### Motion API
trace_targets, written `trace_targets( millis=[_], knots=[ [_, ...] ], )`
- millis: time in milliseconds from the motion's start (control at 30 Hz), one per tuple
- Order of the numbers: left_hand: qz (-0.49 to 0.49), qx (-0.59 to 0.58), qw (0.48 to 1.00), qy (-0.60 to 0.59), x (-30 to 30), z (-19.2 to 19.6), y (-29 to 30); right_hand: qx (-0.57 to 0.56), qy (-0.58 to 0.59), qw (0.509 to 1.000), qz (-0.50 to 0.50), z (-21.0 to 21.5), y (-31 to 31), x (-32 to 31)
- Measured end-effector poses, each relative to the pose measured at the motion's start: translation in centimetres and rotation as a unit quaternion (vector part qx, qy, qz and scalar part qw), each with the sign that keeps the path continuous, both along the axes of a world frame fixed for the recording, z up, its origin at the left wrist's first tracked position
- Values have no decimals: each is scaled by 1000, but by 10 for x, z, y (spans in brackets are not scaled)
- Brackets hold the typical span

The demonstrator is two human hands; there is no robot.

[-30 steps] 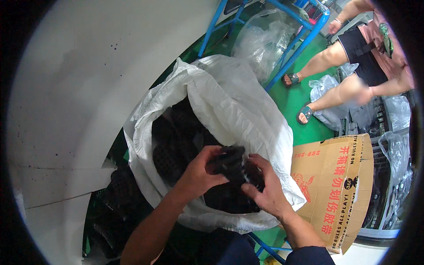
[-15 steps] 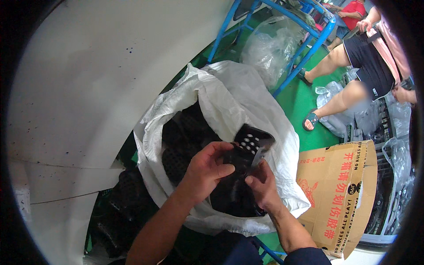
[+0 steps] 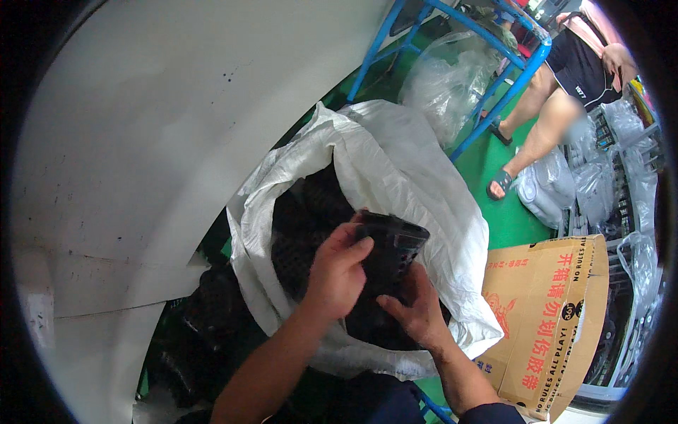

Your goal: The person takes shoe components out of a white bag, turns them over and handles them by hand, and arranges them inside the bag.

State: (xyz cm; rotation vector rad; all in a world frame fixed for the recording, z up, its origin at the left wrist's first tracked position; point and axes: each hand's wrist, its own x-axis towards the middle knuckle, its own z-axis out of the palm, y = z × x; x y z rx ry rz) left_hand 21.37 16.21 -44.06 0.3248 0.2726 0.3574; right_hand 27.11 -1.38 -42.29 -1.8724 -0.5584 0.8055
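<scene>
Left hand (image 3: 339,265): grips the black piece (image 3: 390,256), thumb pressed on its near side.
Right hand (image 3: 422,311): fingers at the piece's lower edge, thumb spread away; cannot tell whether it grips.
Black piece: tilted over the white sack's (image 3: 431,177) open mouth.
Slip risk: a seemingly smooth surface, held mainly by one hand, could drop it among the dark pieces (image 3: 307,205) inside.
Snag risk: the sack's loose, folded rim could catch a wrist.
Edges: pale panel (image 3: 162,141) left, cardboard box (image 3: 526,304) just right.
Open room: above the sack; green floor (image 3: 508,219) beyond.
</scene>
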Motion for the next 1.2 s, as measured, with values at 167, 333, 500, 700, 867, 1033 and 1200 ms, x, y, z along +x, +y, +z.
trace_targets(
  millis=[167,333,500,700,867,1033,1200],
  knots=[
    [-14,-5,1000,8,-11,2,-27,16,68,997,-17,14,10,-7],
    [-121,134,962,206,-25,1,29,-31,-194,970,145,16,-11,36],
    [-385,488,762,181,-23,68,100,1,-384,837,389,56,58,64],
    [-200,348,884,238,-30,65,118,32,-488,843,223,69,114,94],
    [-8,133,985,109,-39,16,104,155,62,983,75,16,125,20],
    [8,110,991,69,-34,15,91,191,-36,979,-63,7,136,-8],
    [-80,269,933,227,-46,10,113,153,10,985,-75,23,126,23]
  ],
)
